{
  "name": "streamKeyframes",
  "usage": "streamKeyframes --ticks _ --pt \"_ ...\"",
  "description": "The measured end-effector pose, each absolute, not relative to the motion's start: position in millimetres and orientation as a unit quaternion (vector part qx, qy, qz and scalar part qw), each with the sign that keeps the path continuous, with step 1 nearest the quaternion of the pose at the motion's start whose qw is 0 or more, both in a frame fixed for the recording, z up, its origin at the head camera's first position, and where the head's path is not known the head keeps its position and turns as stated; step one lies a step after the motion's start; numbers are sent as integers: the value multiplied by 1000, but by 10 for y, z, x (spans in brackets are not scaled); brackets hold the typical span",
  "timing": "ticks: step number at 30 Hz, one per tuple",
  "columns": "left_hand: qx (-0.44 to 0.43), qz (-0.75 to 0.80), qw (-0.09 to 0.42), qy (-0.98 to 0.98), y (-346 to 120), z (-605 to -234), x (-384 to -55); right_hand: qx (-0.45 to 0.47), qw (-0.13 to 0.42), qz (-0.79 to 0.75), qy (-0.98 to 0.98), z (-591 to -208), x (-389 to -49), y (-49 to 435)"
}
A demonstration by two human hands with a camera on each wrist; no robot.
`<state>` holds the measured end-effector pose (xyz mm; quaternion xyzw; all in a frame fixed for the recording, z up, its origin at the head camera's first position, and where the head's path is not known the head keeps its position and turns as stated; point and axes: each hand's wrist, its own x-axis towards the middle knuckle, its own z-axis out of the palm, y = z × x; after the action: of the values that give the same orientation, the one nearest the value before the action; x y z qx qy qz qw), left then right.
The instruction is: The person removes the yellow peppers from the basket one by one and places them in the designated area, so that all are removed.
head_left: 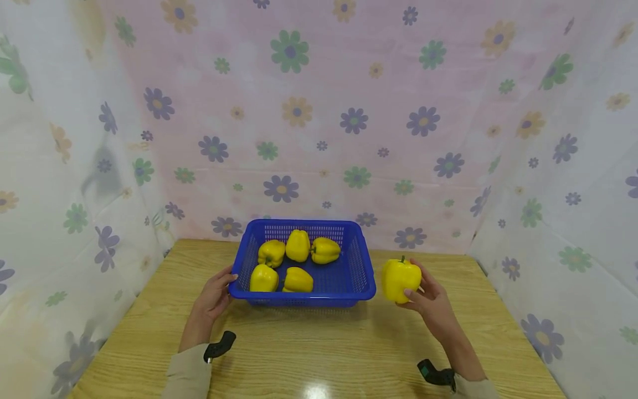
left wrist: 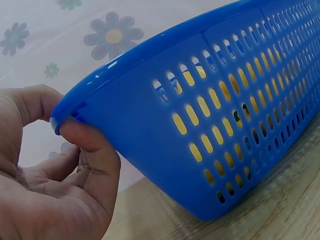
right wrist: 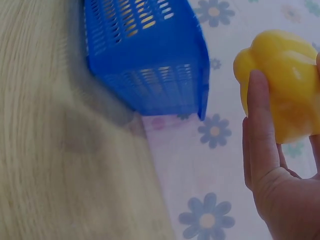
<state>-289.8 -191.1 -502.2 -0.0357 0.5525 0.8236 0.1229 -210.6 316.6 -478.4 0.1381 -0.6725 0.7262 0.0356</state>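
- Right of the blue basket (head_left: 319, 298), I see one yellow pepper (head_left: 400, 277), held up, pinched by the right hand (head_left: 435, 311).
- Inside the basket, I count five more peppers (head_left: 298, 246); the job looks partway, with one left out.
- At the basket's left end, the left hand (head_left: 213, 296) pinches it.

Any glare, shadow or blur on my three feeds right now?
Head view: a bright glare spot at the bottom of the picture, on the table; left wrist view: a small white glint on the rim of the blue basket; right wrist view: smeared table grain, a dim shadow beside the basket, soft highlights on the held yellow pepper.
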Motion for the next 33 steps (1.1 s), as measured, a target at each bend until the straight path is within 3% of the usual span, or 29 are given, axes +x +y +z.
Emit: streamKeyframes --ticks 21,33 --pt "-29 827 129 546 -1883 -5026 -2909 68 5 690 -721 -5317 -2528 3430" --pt "-38 825 125 550 -1881 -5021 -2890 28 -4 642 -766 -5349 -2772 3376"
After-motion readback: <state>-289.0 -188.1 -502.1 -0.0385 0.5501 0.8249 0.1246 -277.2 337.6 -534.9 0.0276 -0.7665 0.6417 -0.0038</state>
